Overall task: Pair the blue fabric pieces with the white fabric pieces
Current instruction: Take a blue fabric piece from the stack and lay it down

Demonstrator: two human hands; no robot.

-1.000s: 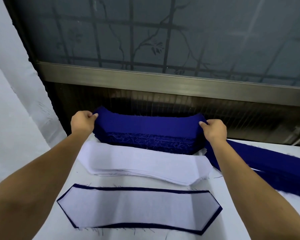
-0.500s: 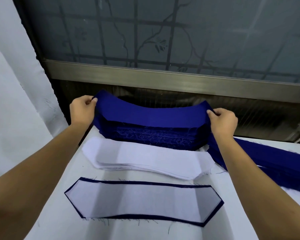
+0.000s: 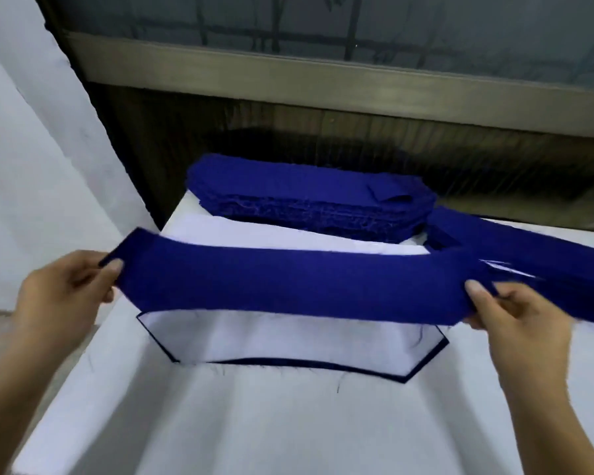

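A single blue fabric piece (image 3: 288, 286) hangs stretched in the air between my hands. My left hand (image 3: 62, 296) pinches its left end and my right hand (image 3: 515, 323) pinches its right end. It hovers over a paired set (image 3: 288, 341), a white piece lying on a blue one with a blue border showing. Behind it lies a stack of white pieces (image 3: 254, 234), partly hidden by the held piece. At the table's far edge sits a thick stack of blue pieces (image 3: 306, 200), its top right corner folded over.
More blue fabric (image 3: 546, 255) trails off to the right. The table (image 3: 254, 423) has a white cover. A dark wall and a metal window frame (image 3: 323, 80) stand right behind it. A white wall (image 3: 31, 166) is at the left.
Both hands have lifted one blue piece off the far stack and drawn it toward me, over the white stack and above the paired set. The camera has tilted down.
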